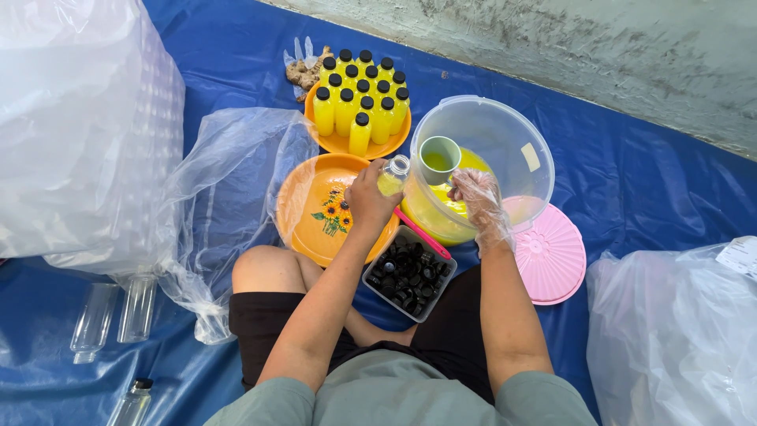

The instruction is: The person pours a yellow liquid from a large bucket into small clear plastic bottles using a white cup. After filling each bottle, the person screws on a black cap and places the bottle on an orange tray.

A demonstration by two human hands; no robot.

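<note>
Gloved right hand (478, 197) gripping green cup (438, 158)

- Left hand (369, 197) grips a small clear bottle (392, 175) over the orange tray (303, 213).
- Gloved right hand (479, 197) tilts a green cup (438, 158) above the bowl (505, 134) of yellow liquid.
</note>
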